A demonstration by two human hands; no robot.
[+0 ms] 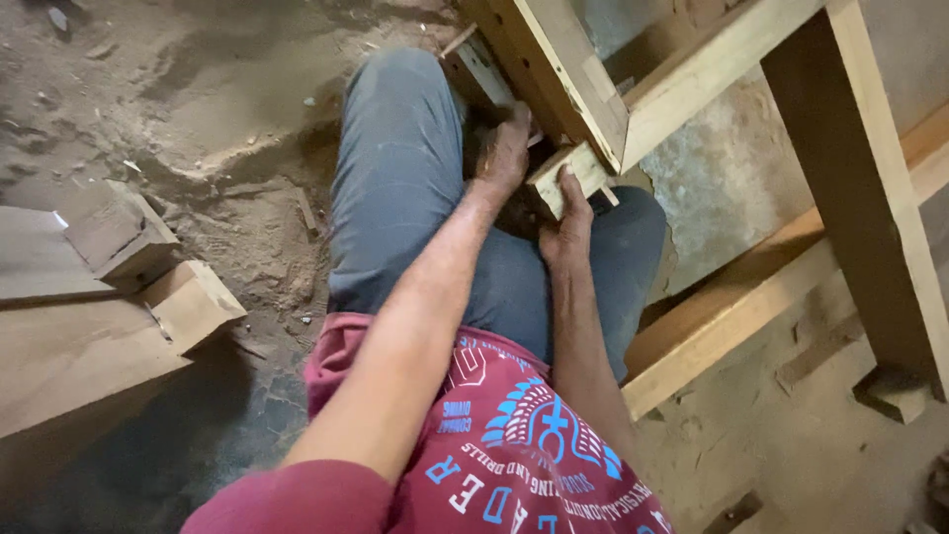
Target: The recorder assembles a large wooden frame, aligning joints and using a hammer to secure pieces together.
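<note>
A pale wooden frame (682, 79) of thick beams stands over my lap. My right hand (568, 232) is wrapped around a small wooden block (565, 176) pressed against the frame's lower corner. My left hand (504, 153) reaches under the same corner and rests against a dark wooden piece (474, 69) behind the frame; whether its fingers grip anything is hidden. I sit on the floor in grey trousers and a red printed shirt.
Flat wooden boards (59, 346) and short offcut blocks (124, 232) lie at the left on a floor covered in sawdust. A frame leg (870, 198) comes down at the right, with a low rail (751, 307) crossing beside my knee.
</note>
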